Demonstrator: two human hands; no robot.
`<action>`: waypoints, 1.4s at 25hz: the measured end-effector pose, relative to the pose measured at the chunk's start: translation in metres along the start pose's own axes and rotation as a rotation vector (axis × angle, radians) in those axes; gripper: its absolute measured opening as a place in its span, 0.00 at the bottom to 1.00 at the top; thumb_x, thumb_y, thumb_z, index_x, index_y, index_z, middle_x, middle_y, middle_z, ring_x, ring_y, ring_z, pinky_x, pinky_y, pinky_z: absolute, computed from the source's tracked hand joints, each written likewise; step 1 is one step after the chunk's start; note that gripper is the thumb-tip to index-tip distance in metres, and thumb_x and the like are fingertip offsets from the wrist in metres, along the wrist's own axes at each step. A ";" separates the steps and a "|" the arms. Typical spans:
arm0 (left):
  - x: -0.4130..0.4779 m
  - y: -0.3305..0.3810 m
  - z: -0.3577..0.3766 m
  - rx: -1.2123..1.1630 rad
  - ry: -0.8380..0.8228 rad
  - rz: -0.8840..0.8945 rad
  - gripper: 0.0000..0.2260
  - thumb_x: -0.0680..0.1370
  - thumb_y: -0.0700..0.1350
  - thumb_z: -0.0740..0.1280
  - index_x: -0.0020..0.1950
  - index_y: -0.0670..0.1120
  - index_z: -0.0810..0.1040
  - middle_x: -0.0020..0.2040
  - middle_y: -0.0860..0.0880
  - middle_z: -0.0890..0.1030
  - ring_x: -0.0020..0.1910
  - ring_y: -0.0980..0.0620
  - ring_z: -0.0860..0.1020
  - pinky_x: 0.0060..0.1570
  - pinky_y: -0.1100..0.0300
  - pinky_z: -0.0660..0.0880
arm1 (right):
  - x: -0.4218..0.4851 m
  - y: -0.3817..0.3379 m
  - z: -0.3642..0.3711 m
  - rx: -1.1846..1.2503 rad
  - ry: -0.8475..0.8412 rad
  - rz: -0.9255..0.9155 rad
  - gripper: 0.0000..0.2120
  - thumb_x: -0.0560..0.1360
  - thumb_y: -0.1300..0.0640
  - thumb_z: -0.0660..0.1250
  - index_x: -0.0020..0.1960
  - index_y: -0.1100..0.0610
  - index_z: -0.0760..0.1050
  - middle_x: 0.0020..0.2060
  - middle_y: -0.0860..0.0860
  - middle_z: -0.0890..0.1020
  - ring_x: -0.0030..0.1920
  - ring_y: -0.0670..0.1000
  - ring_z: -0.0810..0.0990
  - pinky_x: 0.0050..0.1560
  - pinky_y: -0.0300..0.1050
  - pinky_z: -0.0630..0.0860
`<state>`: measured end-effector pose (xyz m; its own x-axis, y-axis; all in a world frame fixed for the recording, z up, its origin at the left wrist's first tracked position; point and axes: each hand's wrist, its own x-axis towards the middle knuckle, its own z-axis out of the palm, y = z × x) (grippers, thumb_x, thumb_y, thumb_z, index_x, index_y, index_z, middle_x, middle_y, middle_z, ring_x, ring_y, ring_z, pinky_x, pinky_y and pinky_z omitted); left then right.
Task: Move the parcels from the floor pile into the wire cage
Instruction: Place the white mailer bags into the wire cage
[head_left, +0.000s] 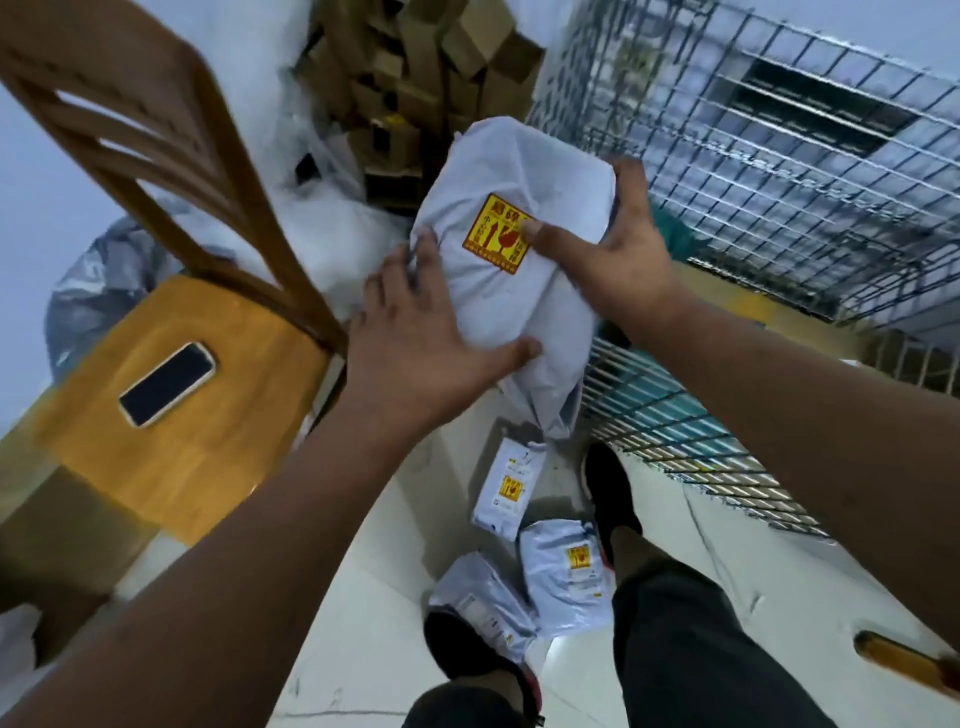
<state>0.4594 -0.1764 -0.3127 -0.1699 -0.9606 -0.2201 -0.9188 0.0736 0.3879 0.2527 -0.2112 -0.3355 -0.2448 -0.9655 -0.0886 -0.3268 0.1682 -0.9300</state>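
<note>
Both arms reach forward; the left hand (415, 332) and right hand (608, 249) clasp a soft, crinkled grey plastic parcel (511, 291) mid-air, wire cage (779, 171) at two o'clock.

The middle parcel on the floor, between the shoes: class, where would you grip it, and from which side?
Probably by its long edges, coming from above. The parcel lies flat with its label up, so pinching across its width should work. A shoe crowds its right edge and another parcel its left, so sideways approaches look blocked. Both hands are full now, left hand and right hand.
</note>
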 end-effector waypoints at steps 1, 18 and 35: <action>0.018 0.021 0.003 -0.017 -0.033 0.014 0.60 0.65 0.76 0.69 0.84 0.49 0.43 0.82 0.43 0.57 0.79 0.42 0.60 0.73 0.45 0.64 | 0.009 0.003 -0.019 0.037 0.033 0.007 0.34 0.64 0.35 0.80 0.60 0.45 0.66 0.57 0.50 0.81 0.57 0.52 0.83 0.54 0.60 0.82; 0.239 0.105 0.173 0.542 -0.501 0.501 0.49 0.72 0.35 0.73 0.81 0.65 0.50 0.83 0.48 0.36 0.67 0.32 0.74 0.52 0.43 0.79 | 0.062 0.242 -0.101 0.010 -0.173 0.542 0.50 0.65 0.43 0.81 0.79 0.39 0.56 0.71 0.54 0.73 0.67 0.56 0.76 0.64 0.56 0.79; 0.277 0.021 0.250 0.897 -0.561 0.284 0.42 0.72 0.47 0.78 0.80 0.49 0.59 0.79 0.40 0.57 0.73 0.35 0.66 0.60 0.45 0.74 | 0.107 0.290 0.033 -0.382 -0.381 0.718 0.43 0.72 0.49 0.77 0.77 0.54 0.54 0.73 0.67 0.60 0.63 0.64 0.76 0.54 0.42 0.69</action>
<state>0.3042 -0.3741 -0.5893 -0.3460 -0.6356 -0.6901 -0.7068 0.6603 -0.2538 0.1622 -0.2723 -0.6261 -0.2102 -0.5917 -0.7783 -0.5099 0.7456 -0.4291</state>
